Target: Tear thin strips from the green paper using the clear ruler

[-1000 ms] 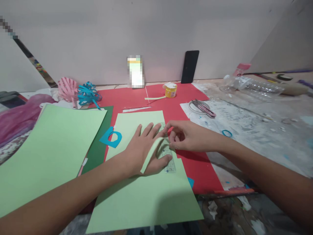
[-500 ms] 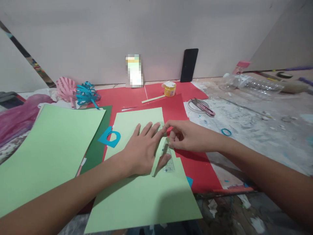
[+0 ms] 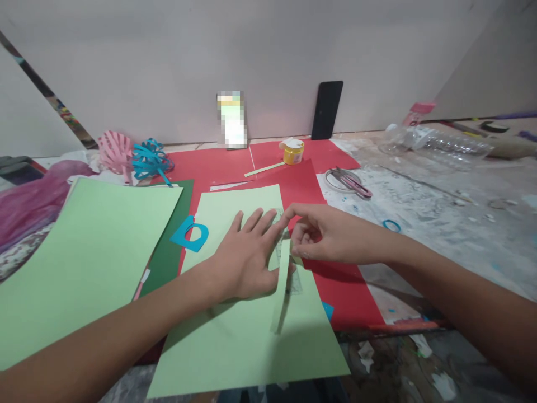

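My left hand [image 3: 245,254] lies flat, fingers spread, pressing a clear ruler [image 3: 289,263] onto a light green paper sheet [image 3: 247,330]. Just right of it, my right hand [image 3: 325,235] pinches the top end of a narrow light green strip [image 3: 282,285]. The strip hangs down from my fingers over the ruler and the sheet. The sheet rests on red paper [image 3: 335,288].
A second light green sheet [image 3: 84,257] over dark green paper lies left, with a blue cut-out [image 3: 189,235] between. Pink and blue paper curls [image 3: 134,158], a yellow jar [image 3: 292,152], scissors [image 3: 350,183], a black phone [image 3: 327,109] and a plastic bottle [image 3: 436,143] sit farther back.
The green strip, earlier curled over my left hand's fingers, now hangs straight down from my right hand's pinch. My left hand stays on the ruler.
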Demonstrator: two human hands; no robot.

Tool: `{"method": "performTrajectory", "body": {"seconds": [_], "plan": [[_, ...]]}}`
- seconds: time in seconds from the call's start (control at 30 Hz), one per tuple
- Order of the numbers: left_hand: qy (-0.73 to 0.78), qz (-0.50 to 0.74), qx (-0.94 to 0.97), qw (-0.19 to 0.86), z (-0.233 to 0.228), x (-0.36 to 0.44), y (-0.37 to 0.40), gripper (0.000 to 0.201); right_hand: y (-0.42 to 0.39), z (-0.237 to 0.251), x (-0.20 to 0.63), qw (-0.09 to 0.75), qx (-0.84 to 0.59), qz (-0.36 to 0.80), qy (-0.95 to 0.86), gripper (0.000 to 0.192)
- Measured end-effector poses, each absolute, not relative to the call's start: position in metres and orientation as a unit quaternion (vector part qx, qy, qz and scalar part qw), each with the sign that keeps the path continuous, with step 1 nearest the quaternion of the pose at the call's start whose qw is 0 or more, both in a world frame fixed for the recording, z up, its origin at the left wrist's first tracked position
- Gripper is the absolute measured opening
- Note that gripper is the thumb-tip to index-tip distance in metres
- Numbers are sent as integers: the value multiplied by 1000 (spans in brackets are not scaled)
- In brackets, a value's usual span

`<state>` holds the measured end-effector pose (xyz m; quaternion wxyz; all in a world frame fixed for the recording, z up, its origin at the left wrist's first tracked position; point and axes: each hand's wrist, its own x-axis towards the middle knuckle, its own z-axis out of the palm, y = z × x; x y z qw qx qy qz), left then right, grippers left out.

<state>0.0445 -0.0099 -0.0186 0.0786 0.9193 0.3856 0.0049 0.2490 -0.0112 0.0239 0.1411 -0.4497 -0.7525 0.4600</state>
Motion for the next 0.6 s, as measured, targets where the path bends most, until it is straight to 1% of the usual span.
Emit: {"method": "performTrajectory", "body": {"seconds": [0.17, 0.37, 0.47, 0.6], "plan": [[386, 3, 919, 81, -17, 45, -10, 83, -12, 26, 250, 139, -450, 447, -760, 29], [383, 4, 920, 85, -15, 47, -11, 77, -10, 23, 254, 80, -447, 389, -802, 34], [381, 9, 921, 83, -15, 46, -11, 74, -11, 20, 254, 78, -446, 373, -810, 29], [377, -1, 922, 85, -14, 45, -10, 75, -12, 21, 252, 74, -441, 385, -807, 22]]}}
